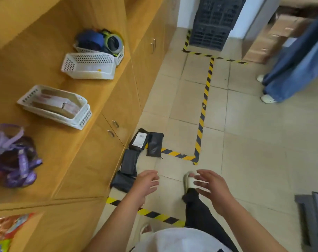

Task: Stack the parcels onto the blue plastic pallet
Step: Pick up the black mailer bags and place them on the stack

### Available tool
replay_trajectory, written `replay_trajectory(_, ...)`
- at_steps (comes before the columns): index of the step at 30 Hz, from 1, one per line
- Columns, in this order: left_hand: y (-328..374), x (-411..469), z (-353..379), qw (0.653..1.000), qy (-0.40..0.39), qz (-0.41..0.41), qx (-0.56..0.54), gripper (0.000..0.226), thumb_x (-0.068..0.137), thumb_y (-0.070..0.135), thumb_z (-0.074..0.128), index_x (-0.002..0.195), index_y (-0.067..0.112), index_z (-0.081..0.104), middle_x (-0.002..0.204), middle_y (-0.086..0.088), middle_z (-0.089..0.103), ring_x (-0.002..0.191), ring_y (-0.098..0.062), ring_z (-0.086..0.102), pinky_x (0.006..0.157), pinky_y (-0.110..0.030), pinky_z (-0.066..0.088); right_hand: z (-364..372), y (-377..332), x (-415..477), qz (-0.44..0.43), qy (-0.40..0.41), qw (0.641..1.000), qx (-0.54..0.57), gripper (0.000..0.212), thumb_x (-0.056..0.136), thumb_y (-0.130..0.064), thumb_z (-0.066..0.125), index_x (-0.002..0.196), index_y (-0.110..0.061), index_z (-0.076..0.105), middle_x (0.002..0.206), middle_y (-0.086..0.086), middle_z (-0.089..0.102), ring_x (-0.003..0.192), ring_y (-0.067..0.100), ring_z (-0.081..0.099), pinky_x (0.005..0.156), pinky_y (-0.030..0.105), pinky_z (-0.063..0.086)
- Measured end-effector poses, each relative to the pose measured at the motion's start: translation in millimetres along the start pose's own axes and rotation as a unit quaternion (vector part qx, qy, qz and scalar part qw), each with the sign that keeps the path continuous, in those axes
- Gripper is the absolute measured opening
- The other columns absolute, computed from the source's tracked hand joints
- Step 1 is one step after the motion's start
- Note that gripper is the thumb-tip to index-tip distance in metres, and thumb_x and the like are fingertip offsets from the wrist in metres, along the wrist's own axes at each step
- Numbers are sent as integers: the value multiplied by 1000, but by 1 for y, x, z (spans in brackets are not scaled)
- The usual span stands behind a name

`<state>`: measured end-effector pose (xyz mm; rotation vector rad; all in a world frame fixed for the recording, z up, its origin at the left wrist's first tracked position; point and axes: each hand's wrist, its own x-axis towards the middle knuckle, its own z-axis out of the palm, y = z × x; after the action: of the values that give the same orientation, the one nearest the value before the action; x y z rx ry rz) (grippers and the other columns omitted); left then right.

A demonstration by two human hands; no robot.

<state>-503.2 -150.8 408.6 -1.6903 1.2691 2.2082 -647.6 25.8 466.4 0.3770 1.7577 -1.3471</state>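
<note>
Our left hand (145,180) and right hand (211,186) reach forward, fingers released and loosely spread, holding nothing. The parcels (131,161), four black poly bags, lie on the floor (245,142) between nine and twelve o'clock of our left hand, along the cabinet (92,160). They look light, soft and slick, so we would scoop under each or pinch a folded edge. A dark pallet (212,24) stands upright at twelve o'clock, well apart.
</note>
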Motion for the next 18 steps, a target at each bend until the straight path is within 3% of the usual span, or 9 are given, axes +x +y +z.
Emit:
replay_trajectory(2, 20, 30, 12, 1000, 12, -11, 6, 20, 99, 20, 53, 114, 15, 64, 110, -9, 68, 103, -23, 66, 88, -34, 54, 3, -23, 39, 19, -6, 1000, 16, 15, 96, -10, 57, 106, -1, 65, 93, 15, 64, 81, 28, 61, 67, 32, 49)
replay_trajectory(7, 65, 107, 36, 993, 102, -60, -8, 18, 97, 18, 54, 112, 14, 64, 109, -13, 67, 98, -25, 66, 88, -39, 53, 18, -97, 157, 65, -58, 996, -16, 26, 93, -15, 63, 116, -2, 66, 97, 14, 68, 82, 25, 66, 77, 38, 53)
replay_trajectory(12, 90, 166, 49, 978, 165, -124, 37, 14, 98, 9, 52, 106, 10, 64, 92, -14, 63, 69, -22, 56, 64, -31, 44, 21, -162, 249, 132, -98, 981, -100, 25, 95, -17, 58, 117, -8, 66, 111, 15, 70, 96, 27, 68, 75, 33, 56)
replay_trajectory(16, 109, 220, 74, 967, 175, -142, 117, 13, 96, 17, 51, 94, 18, 64, 96, -11, 64, 79, -22, 57, 69, -30, 46, 33, -185, 322, 157, -95, 970, -159, 27, 96, -22, 57, 118, -9, 64, 115, 16, 69, 102, 29, 68, 77, 34, 56)
replay_trajectory(18, 111, 258, 85, 965, 170, -157, 121, 12, 95, 17, 55, 100, 17, 66, 103, -11, 63, 84, -22, 57, 68, -28, 45, 43, -183, 359, 176, -89, 966, -170, 26, 96, -22, 57, 118, -9, 64, 114, 16, 70, 104, 30, 68, 76, 34, 56)
